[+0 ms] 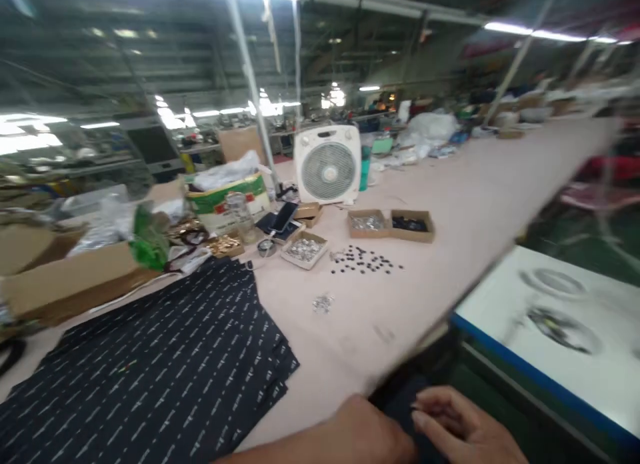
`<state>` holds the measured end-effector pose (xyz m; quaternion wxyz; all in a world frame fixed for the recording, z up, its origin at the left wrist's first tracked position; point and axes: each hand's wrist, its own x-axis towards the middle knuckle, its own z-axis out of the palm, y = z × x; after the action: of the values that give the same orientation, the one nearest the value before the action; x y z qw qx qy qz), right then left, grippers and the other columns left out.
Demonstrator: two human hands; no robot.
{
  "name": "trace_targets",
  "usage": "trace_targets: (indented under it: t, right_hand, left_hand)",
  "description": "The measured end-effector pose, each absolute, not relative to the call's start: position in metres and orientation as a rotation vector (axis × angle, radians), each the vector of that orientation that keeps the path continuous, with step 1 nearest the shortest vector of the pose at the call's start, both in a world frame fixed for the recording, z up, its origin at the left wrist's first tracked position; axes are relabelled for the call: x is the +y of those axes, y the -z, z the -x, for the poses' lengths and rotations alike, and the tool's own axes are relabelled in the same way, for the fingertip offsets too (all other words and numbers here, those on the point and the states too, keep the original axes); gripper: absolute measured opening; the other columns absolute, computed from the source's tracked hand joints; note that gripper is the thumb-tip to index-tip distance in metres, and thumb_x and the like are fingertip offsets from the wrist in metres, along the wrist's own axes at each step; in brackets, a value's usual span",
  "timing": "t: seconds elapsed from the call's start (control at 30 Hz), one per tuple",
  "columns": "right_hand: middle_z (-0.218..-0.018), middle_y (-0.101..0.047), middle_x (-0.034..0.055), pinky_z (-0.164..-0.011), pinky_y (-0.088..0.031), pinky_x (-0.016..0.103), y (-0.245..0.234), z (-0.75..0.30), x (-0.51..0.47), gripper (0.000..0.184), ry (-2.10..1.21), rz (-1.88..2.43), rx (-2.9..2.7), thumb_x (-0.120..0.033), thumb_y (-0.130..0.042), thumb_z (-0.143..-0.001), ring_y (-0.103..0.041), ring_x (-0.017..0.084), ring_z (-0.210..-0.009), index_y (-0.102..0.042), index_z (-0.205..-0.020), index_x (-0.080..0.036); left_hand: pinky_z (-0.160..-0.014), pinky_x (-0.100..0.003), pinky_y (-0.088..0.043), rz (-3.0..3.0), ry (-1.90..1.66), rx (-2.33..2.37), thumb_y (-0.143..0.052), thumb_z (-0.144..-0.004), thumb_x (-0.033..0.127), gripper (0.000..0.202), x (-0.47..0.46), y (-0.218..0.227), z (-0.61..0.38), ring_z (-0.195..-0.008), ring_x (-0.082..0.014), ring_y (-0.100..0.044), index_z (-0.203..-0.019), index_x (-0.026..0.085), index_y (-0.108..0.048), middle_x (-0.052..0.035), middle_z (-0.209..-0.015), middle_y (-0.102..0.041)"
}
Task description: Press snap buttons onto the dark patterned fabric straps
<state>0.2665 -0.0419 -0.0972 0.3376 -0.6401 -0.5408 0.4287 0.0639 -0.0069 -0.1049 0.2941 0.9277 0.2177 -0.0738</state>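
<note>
- Cloth stack (165, 364) before you: dark woven-looking fabric, matt, pale broken stripes across the surface.
- Your long table (450, 204): pinkish covering, matt, mostly smooth; whether paper or cloth, can't tell.
- Loose silvery pieces (323, 303): metal-looking, bright glints.
- Black discs (367, 261): dark; too small to tell material.
- Box fan (329, 164) facing you: pale plastic housing, smooth.
- Big carton (75, 291): brown cardboard, dull.
- Gold pieces (225, 244): shiny, metallic look.
- Phone (285, 217): dark, glossy face.
- Jar (239, 216): clear, glossy; glass or plastic unclear.
- White worktop (500, 301) beside you: smooth, slight sheen, blue edge.
</note>
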Motion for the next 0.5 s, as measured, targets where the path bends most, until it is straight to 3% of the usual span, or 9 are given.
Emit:
trace_targets:
  t: [0.13, 0.23, 0.5]
  right_hand:
    - [-0.083, -0.077, 0.0031, -0.074, -0.060, 0.032, 0.084, -0.252, -0.107, 0.014, -1.053, 1.694, -1.275, -0.034, -0.067, -0.077, -0.073, 0.022, -0.076, -0.071, -0.086, -0.023]
    - [-0.087, -0.078, 0.0027, -0.076, -0.060, 0.031, 0.077, -0.250, -0.137, 0.016, -1.066, 1.698, -1.205, -0.027, -0.067, -0.079, -0.073, 0.020, -0.078, -0.071, -0.094, -0.023]
    - [-0.090, -0.079, 0.0015, -0.075, -0.061, 0.030, 0.075, -0.252, -0.177, 0.027, -0.941, 1.639, -1.244, -0.021, -0.066, -0.083, -0.075, 0.019, -0.077, -0.071, -0.109, -0.025]
  left_hand:
    - [-0.062, -0.037, -0.046, -2.745, 0.042, 0.510, -0.063, -0.071, 0.024, 0.026, -0.035, 0.096, -0.061, -0.077, -0.0247, -0.064, -0.097, 0.020, -0.059, -0.0046, -0.088, -0.068]
    - [-0.061, -0.037, -0.042, -2.813, -0.079, 0.420, -0.059, -0.068, 0.016, 0.032, -0.052, 0.085, -0.054, -0.076, -0.0246, -0.059, -0.099, 0.020, -0.058, -0.0031, -0.087, -0.065]
    - [-0.061, -0.036, -0.032, -2.814, -0.466, 0.298, -0.051, -0.087, 0.018, 0.020, -0.075, 0.064, -0.053, -0.070, -0.0214, -0.052, -0.106, 0.016, -0.058, -0.0045, -0.079, -0.060]
